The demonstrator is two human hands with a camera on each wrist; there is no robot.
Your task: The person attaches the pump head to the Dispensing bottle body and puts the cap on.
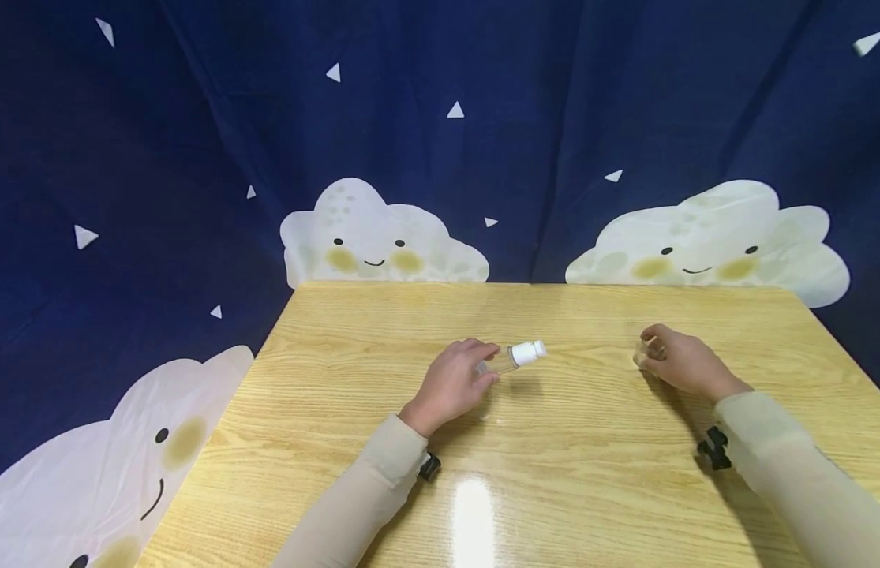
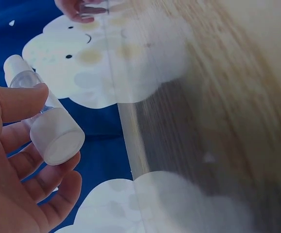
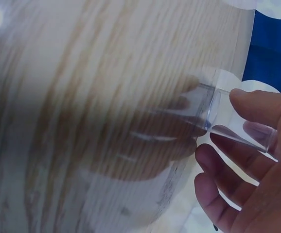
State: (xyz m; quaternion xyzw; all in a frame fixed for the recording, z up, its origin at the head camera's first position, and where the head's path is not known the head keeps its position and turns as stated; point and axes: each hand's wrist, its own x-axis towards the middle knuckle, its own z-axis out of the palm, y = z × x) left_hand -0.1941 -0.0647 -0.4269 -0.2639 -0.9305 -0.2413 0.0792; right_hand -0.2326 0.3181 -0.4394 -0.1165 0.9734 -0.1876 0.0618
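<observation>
Bottle in one hand, clear cap in the other

The left hand (image 1: 450,383) holds a small clear bottle (image 1: 514,357), thumb on one side and fingers on the other. The bottle lies tilted over the middle of the table (image 1: 596,457), its white top (image 1: 528,353) pointing toward the right hand (image 1: 684,364). That hand pinches a clear cap (image 3: 228,116) between thumb and fingers, well apart from the bottle; whether the cap touches the glossy wood cannot be told. Behind the far edge hangs a navy curtain (image 1: 411,118) with smiling clouds (image 1: 383,225) and small white triangles (image 1: 456,110).
</observation>
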